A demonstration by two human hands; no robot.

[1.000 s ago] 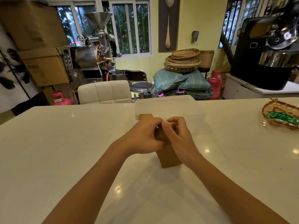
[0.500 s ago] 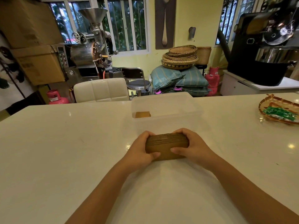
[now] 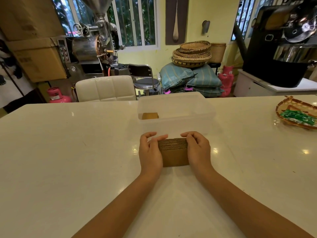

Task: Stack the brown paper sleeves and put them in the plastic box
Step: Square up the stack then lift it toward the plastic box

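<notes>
- Head view first: your white table point(image 3: 68, 152) fills the frame, a woven tray point(image 3: 295, 117) off to the far right.
- Plastic box point(image 3: 175, 124) sits just beyond your hands, a few brown sleeves point(image 3: 150, 115) already lying in its left corner.
- Big change: the stack of sleeves point(image 3: 174, 152) stood on end a second ago; now it lies squared up between your palms on the table, just short of the box.
- Left hand point(image 3: 150, 152) presses one end, fingers half curled, tips loose over the top edge.
- Right hand point(image 3: 197, 150) mirrors it, fingers bent, clamping the other end.
- Looks aligned, so lifting it into the box seems next.
</notes>
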